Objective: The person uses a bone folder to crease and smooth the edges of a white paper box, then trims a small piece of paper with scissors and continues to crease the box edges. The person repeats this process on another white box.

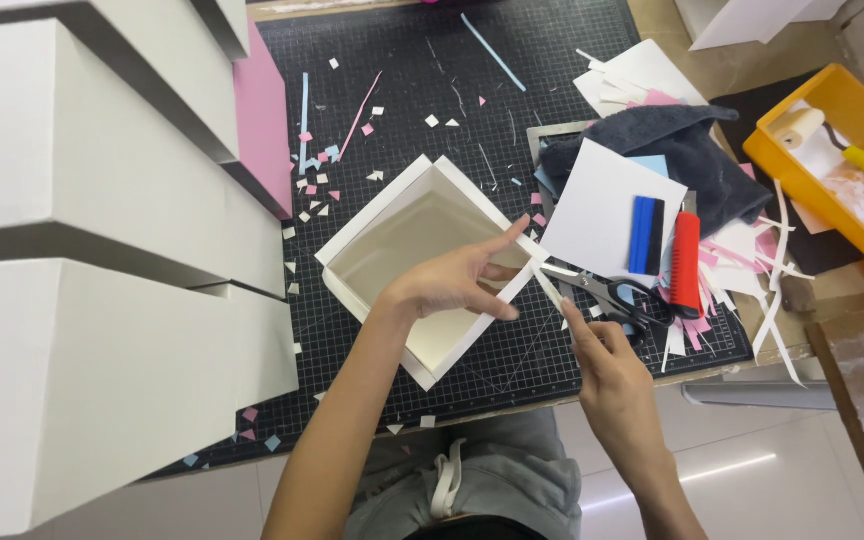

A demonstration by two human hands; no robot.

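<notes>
L hand (449, 283) fingers pinch right corner of white card box (422, 262), centre of cutting mat (432, 90). R hand (607, 362) clamped on scissors (607, 295). Box prob light, stiff-ish, creasable; grip by walls.

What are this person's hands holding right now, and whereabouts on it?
The left hand grips the open white box at its right corner rim. The right hand pinches a thin white paper strip at that corner, beside the scissors.

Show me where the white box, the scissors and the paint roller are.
white box (384, 210): head view, on its upper left wall.
scissors (607, 293): head view, near the pivot, beside the black handles.
paint roller (798, 126): head view, on its pale sleeve, in the yellow tray.
</notes>
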